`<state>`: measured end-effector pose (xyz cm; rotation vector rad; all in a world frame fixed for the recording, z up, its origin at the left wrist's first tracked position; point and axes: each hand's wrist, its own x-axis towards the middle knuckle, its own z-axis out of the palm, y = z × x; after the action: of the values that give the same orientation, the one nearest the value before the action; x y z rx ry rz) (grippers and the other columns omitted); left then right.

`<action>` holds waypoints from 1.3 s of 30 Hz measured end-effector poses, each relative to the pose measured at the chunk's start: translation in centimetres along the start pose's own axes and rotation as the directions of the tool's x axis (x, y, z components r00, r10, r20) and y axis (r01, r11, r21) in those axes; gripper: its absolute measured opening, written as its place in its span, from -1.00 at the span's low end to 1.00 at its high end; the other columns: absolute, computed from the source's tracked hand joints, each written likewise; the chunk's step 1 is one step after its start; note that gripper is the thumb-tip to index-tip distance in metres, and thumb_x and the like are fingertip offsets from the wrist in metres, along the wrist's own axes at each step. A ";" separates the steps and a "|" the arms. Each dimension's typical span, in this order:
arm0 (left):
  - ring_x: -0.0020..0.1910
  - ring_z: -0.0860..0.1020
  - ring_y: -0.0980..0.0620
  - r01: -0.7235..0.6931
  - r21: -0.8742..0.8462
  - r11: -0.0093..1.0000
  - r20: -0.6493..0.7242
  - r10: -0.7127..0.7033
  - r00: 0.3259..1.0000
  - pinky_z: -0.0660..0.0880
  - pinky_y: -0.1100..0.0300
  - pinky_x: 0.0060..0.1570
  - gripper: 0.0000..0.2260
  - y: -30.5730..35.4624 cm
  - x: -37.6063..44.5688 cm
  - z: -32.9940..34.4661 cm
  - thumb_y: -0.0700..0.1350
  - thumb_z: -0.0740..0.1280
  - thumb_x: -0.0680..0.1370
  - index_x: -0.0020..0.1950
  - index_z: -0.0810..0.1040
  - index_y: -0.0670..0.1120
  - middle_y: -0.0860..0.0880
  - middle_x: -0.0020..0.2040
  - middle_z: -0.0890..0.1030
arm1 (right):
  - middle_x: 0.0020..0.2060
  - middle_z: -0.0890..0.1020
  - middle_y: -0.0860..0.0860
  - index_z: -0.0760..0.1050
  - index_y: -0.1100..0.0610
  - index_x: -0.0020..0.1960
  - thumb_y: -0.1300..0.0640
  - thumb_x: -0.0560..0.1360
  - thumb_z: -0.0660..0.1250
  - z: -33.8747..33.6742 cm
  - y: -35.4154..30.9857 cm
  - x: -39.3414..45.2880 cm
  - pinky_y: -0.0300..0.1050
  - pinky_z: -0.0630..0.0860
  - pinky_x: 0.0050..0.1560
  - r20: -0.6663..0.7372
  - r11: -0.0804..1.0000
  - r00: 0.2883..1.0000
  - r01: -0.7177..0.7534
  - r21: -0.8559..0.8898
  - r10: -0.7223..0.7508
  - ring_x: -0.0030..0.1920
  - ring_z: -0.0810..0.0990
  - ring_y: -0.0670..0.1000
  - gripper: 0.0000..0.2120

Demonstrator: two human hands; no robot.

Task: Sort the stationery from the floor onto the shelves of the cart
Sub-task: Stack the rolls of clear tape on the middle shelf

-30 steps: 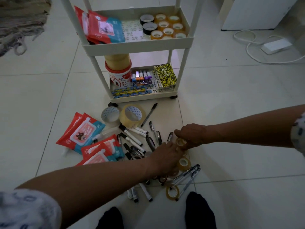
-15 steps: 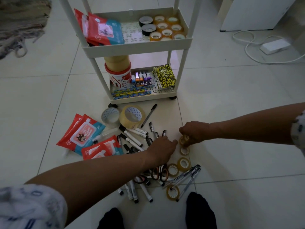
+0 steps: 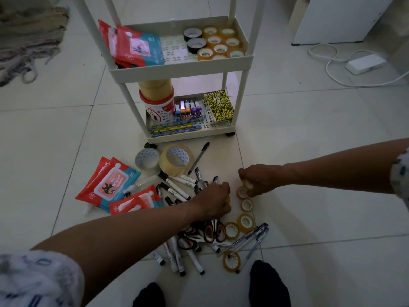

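Right hand is pinching a small tape roll; left hand is apparently closing on another, gathering rolls for the cart.

I see small amber tape rolls, markers, scissors and wipe packs scattered on the floor before the half-filled white cart.

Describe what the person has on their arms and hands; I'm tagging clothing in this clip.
Both hands, the left hand and the right hand, are bare: no gloves, and no rings or watch that I can make out. The forearms are uncovered. Each arm has a pushed-up sleeve, the left sleeve and the right sleeve, of fluffy white fabric with a small dark blue pattern.
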<state>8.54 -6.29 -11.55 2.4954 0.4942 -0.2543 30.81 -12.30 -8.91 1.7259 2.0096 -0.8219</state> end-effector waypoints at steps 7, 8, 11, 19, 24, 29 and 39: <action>0.00 0.43 -0.19 -0.119 0.093 0.989 -0.121 0.129 0.984 0.35 0.02 -0.02 -0.69 0.2 -0.1 -0.3 -0.08 0.20 0.61 0.27 0.44 -0.25 -0.23 0.06 0.50 | 0.13 0.39 0.10 0.33 0.10 0.34 -0.08 0.50 0.41 0.1 -0.2 -0.6 -0.10 0.46 -0.15 -0.051 0.993 0.991 0.119 -0.019 -0.120 -0.11 0.46 0.04 -0.48; -0.01 0.43 -0.19 -0.136 0.106 0.985 -0.162 0.152 0.975 0.37 -0.02 0.02 -0.72 0.4 -0.1 -0.3 -0.10 0.19 0.63 0.23 0.47 -0.26 -0.23 0.05 0.52 | 0.14 0.38 0.10 0.32 0.10 0.36 -0.08 0.50 0.41 0.2 -0.4 -0.5 -0.08 0.48 -0.14 -0.044 0.992 0.991 0.123 -0.030 -0.124 -0.11 0.47 0.04 -0.46; 0.01 0.45 -0.21 -0.126 0.103 0.987 -0.253 0.149 0.956 0.38 -0.06 0.05 -0.76 0.5 0.0 -0.5 -0.13 0.18 0.67 0.17 0.51 -0.27 -0.24 0.07 0.53 | 0.16 0.38 0.13 0.26 0.15 0.41 -0.06 0.48 0.42 0.4 -1.4 -0.4 -0.03 0.54 -0.11 -0.035 0.990 0.990 0.136 -0.042 -0.138 -0.13 0.47 0.05 -0.38; 0.07 0.41 -0.13 -0.050 -0.002 0.999 -0.214 0.048 0.976 0.23 0.19 -0.07 -0.77 0.2 0.2 -0.4 -0.04 0.23 0.65 0.17 0.45 -0.19 -0.17 0.08 0.53 | 0.18 0.38 0.13 0.25 0.13 0.44 -0.11 0.41 0.51 0.2 -2.0 0.1 0.01 0.56 -0.01 -0.049 0.990 0.991 0.120 -0.071 -0.124 -0.02 0.53 0.11 -0.24; 0.03 0.41 -0.11 -0.051 -0.015 0.999 -0.214 0.046 0.976 0.09 0.25 -0.17 -0.76 -0.1 0.5 -0.2 -0.01 0.27 0.64 0.14 0.45 -0.18 -0.15 0.02 0.55 | 0.21 0.38 0.13 0.28 0.13 0.44 -0.03 0.40 0.53 -0.4 -2.1 0.2 -0.04 0.54 0.03 0.001 0.990 0.994 0.109 -0.085 -0.109 0.08 0.53 0.13 -0.27; 0.07 0.42 -0.11 -0.030 -0.020 0.999 -0.201 0.025 0.979 0.27 0.15 -0.05 -0.73 -0.3 0.6 -0.2 0.01 0.26 0.64 0.18 0.46 -0.18 -0.15 0.05 0.55 | 0.21 0.53 0.11 0.36 0.12 0.44 -0.10 0.47 0.46 -2.0 -2.4 0.5 -0.09 0.47 0.15 0.060 0.982 0.991 0.130 -0.137 -0.123 0.18 0.53 0.09 -0.37; 0.02 0.43 -0.09 -0.081 -0.023 0.996 -0.214 0.075 0.974 0.31 0.14 -0.10 -0.75 -0.3 -0.3 -0.7 -0.02 0.30 0.59 0.15 0.47 -0.17 -0.13 0.01 0.53 | 0.12 0.55 0.13 0.36 0.10 0.41 -0.15 0.50 0.38 0.2 -3.3 0.8 -0.13 0.43 -0.08 -0.082 0.980 0.989 0.110 -0.167 -0.125 0.00 0.57 0.09 -0.42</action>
<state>8.22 -5.71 -11.03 2.5176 0.4802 0.0523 27.38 -12.06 -8.96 1.5932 2.1916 -0.6055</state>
